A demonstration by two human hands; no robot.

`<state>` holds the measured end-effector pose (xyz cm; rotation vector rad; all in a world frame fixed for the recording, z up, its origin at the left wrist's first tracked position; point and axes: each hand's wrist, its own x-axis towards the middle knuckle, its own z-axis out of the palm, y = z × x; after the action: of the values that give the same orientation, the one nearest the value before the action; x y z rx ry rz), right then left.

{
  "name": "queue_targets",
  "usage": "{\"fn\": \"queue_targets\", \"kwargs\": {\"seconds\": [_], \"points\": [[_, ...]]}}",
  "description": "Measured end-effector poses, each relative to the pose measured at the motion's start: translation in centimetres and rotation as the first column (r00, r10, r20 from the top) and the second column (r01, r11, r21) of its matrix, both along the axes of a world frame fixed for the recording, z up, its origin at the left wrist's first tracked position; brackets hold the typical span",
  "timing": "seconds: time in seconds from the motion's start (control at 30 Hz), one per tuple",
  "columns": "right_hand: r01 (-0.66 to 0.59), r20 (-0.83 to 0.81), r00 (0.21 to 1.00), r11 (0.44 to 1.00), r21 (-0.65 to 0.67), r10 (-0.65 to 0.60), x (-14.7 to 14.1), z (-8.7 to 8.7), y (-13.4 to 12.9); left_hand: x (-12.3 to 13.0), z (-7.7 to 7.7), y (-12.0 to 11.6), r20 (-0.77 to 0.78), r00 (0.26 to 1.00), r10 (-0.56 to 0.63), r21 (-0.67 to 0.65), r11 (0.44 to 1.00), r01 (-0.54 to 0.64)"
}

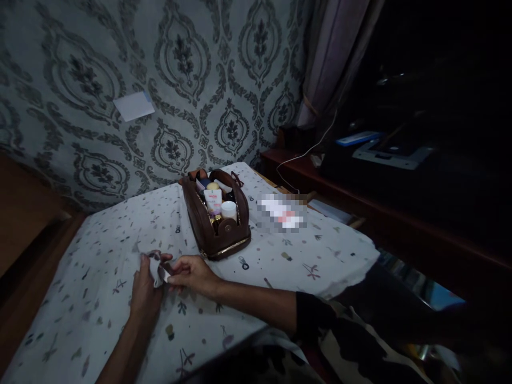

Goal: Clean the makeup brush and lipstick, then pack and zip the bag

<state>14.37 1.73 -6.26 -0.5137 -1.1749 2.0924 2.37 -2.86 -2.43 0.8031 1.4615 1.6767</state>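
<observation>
You've got the patterned wall (224, 120) across the bkgd, w/ a white sheet of printed cloth (296, 261) spread out below it. Dark reddish furniture (294, 166) runs along the R side, and a pale purplish curtain (330, 53) hangs in the corner above it. The brown bag (196, 226) sits on the cloth nr the wall, zip top open, packed w/ small containers.

Your R hand (196, 274) reaches in over the cloth just in front of the bag, thumb & fingertips pinched on a small pale bit (166, 276). Your L hand (146, 285) is beside it, thumb & fingers closed round a crumpled whitish pc. (155, 269). That pc. is btwn your hands, front-L of the bag; can't tell if the pale bit is part of it, or what it's made of.

A white card (134, 106) is up on the wall, L of centre. A pixelated patch on the cloth, R of the bag, hides whatever's there. Inside the bag, a white tube (213, 201) w/ reddish print leans upright next to a white-lidded jar (229, 209). Thinnest: a pale cable (308, 153) trailing across the furniture's edge.
</observation>
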Motion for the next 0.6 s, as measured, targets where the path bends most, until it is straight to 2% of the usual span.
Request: {"fn": "queue_targets", "kwargs": {"seconds": [0.13,0.3,0.47,0.6], "points": [[0.031,0.021,0.999,0.999,-0.033,-0.030,-0.3,-0.5,0.3,1.2,-0.3,-0.2,0.190,0.975,-0.117,-0.055,0.990,0.130],[0.041,0.032,0.999,0.997,-0.062,-0.039,-0.1,-0.5,0.5,1.5,-0.2,-0.5,0.198,0.965,-0.174,-0.001,0.984,0.178],[0.049,0.049,0.998,0.997,-0.067,-0.046,0.2,0.1,0.3,1.1,-0.1,-0.4,0.078,0.995,-0.066,-0.003,0.998,0.066],[0.087,0.083,0.993,0.996,0.023,-0.088,0.4,0.4,0.2,-0.1,0.5,-0.6,-0.153,0.988,-0.014,-0.054,0.998,0.006]]}}
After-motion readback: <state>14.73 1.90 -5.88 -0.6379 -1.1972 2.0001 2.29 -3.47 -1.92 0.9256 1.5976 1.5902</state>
